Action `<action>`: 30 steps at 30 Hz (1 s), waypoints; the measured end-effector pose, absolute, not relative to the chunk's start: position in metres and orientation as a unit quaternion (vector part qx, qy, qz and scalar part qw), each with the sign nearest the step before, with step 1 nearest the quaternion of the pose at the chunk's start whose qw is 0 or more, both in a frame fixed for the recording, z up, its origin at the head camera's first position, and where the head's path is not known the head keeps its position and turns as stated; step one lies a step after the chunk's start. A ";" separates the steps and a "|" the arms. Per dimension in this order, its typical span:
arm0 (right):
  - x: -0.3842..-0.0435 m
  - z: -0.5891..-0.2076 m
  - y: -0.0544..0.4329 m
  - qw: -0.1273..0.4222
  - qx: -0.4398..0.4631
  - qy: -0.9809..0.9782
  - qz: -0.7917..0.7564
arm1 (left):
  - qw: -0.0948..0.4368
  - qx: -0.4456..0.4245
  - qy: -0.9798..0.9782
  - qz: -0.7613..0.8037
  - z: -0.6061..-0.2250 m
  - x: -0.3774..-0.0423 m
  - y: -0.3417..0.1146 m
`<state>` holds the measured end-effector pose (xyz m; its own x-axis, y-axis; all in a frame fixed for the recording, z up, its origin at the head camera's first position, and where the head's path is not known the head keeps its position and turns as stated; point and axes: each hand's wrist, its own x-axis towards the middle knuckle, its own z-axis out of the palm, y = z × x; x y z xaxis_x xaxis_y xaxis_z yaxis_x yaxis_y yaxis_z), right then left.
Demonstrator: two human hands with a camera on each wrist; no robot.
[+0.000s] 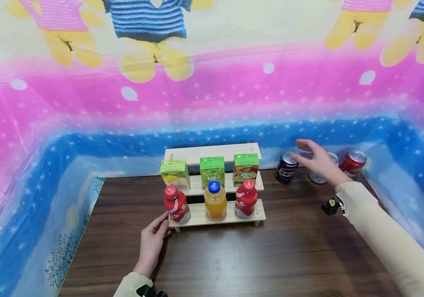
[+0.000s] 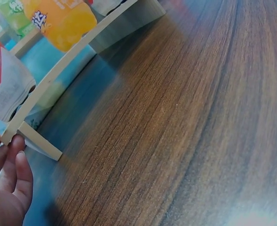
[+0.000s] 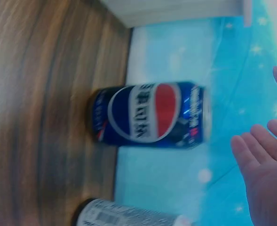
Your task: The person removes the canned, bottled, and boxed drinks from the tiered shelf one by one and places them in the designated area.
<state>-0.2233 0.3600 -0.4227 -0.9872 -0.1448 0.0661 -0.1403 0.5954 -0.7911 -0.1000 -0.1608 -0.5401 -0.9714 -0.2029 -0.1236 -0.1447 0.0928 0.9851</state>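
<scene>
My left hand point(image 1: 153, 241) pinches the front left corner of a pale wooden tiered rack point(image 1: 197, 220); in the left wrist view its fingers sit on both sides of the board's end. On the rack's front tier stand a red bottle point(image 1: 176, 205), an orange juice bottle point(image 1: 215, 202) with a blue cap and another red bottle point(image 1: 246, 200). Over the cans at the right, my right hand point(image 1: 317, 161) is spread, holding nothing. Nearest to its fingers is an upright dark blue Pepsi can point(image 3: 145, 114); the right wrist view shows a gap between them.
Three green-topped juice cartons point(image 1: 212, 170) stand on the middle tier. A silver can point(image 1: 317, 177), partly behind my right hand, and a red can point(image 1: 353, 162) stand right of the Pepsi can. A printed cloth point(image 1: 212, 103) hangs behind the brown wooden table point(image 1: 271, 251).
</scene>
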 end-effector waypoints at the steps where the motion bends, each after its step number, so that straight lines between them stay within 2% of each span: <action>1: -0.222 -0.419 0.357 0.002 -0.082 0.893 -0.442 | 0.022 0.118 -0.739 -0.663 -0.540 -0.100 -0.161; 11: -0.211 -0.393 0.323 -0.008 -0.120 0.889 -0.441 | 0.014 0.126 -0.751 -0.648 -0.539 -0.097 -0.161; 30: -0.197 -0.389 0.274 0.012 -0.191 0.868 -0.459 | 0.014 0.128 -0.744 -0.656 -0.538 -0.098 -0.161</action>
<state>-0.1968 0.2739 -0.3886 -0.9269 -0.3423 0.1541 -0.3200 0.5057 -0.8011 -0.0977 -0.1609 -0.5378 -0.9669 -0.2091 -0.1463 -0.1715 0.1079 0.9793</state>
